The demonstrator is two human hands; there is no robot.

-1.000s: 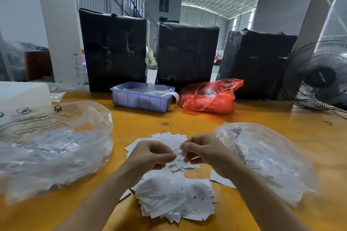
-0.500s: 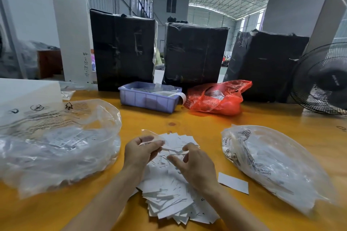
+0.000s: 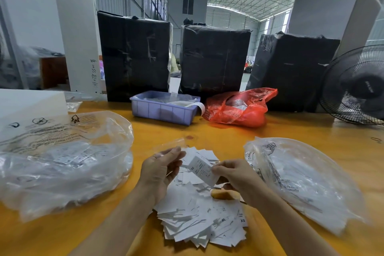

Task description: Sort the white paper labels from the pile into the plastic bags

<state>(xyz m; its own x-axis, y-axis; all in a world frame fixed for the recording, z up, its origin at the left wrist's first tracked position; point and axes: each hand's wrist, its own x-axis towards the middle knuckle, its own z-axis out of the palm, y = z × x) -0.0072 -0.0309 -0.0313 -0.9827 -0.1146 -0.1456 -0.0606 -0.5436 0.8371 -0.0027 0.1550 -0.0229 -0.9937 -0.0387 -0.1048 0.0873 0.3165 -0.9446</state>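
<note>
A pile of white paper labels (image 3: 199,220) with size prints lies on the yellow table (image 3: 218,133) in front of me. My right hand (image 3: 239,181) pinches one white label (image 3: 202,170) and holds it up, tilted, over the pile. My left hand (image 3: 160,170) is raised beside it, thumb and fingers pinching a faint scrap of clear plastic film (image 3: 170,144). A large clear plastic bag (image 3: 62,162) with labels inside lies to the left. A second clear bag (image 3: 301,183) with labels lies to the right.
At the back of the table stand a lavender plastic tray (image 3: 164,110), a red plastic bag (image 3: 239,108) and three black-wrapped boxes (image 3: 212,58). A black fan (image 3: 357,85) is at the far right, a white block (image 3: 29,106) at the far left.
Both hands have lifted off the pile. The right hand now holds a single label up, and the left hand has opened outward beside it.
</note>
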